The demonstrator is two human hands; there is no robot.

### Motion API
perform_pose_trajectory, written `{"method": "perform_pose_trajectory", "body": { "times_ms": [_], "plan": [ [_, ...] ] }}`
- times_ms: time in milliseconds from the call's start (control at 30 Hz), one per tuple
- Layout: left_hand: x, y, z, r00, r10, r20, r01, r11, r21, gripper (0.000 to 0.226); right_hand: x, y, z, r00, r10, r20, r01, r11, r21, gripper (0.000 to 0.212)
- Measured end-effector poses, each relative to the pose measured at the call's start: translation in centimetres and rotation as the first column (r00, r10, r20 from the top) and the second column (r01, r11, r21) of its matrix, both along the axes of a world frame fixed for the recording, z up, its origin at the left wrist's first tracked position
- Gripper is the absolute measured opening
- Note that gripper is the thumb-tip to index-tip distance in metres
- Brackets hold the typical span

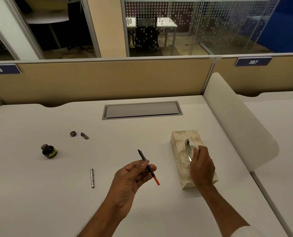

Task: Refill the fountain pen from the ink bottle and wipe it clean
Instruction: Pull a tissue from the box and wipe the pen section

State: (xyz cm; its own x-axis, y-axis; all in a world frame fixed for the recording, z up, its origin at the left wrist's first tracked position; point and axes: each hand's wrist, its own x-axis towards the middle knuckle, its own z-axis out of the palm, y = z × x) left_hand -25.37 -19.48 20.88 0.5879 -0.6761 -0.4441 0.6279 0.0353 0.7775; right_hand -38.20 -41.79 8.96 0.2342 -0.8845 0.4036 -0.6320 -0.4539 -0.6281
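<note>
White desk point(39, 194), ink bottle point(48, 151), lid point(73, 133), pen barrel point(92, 178), tissue box point(180, 151)

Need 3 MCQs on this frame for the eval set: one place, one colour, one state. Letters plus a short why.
1. Where on the desk does the ink bottle stand?
A. Far left, apart from both hands
B. At the near edge, between the arms
C. On the neighbouring desk to the right

2. What colour is the tail end of the pen held in the left hand?
A. Green
B. Red-orange
C. White

3. What is the right hand doing?
A. Lying flat on the desk
B. Gripping the ink bottle
C. Pinching a tissue at the slot of the tissue box

Answers:
1 A: the bottle stands well to the left, with nothing touching it.
2 B: the end sticking out below the fingers is red-orange.
3 C: thumb and fingers pinch white tissue over the box's slot.
</note>
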Motion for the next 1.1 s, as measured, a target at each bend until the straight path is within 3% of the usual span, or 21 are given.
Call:
{"method": "perform_pose_trajectory", "body": {
  "times_ms": [333,600,700,833,1100],
  "plan": [
    [-0.2,0.3,0.4,1.0,-0.006,0.012,0.006,1.0,-0.011,0.017,1.1,0.9,3.9,0.987,0.027,0.156,-0.026,1.0,-0.006,0.025],
    [0.7,1.2,1.1,0.999,0.044,-0.002,-0.044,0.999,-0.016,0.015,2.2,5.2,7.8,0.897,0.168,0.409,-0.29,0.921,0.259,0.02],
    [1.3,1.8,1.6,0.998,0.067,0.0,-0.067,0.998,-0.019,0.014,2.6,7.4,9.1,0.819,0.213,0.533,-0.464,0.792,0.396,0.019],
    [2.2,3.2,1.9,0.996,0.09,-0.004,-0.09,0.996,-0.023,0.015,3.2,9.9,10.6,0.678,0.101,0.728,-0.652,0.539,0.533,0.021],
    [2.6,5.8,2.5,0.999,0.023,0.029,-0.022,0.998,-0.051,0.016,5.1,14.6,12.1,0.589,-0.077,0.804,-0.784,0.188,0.592,0.017]
  ]
}}
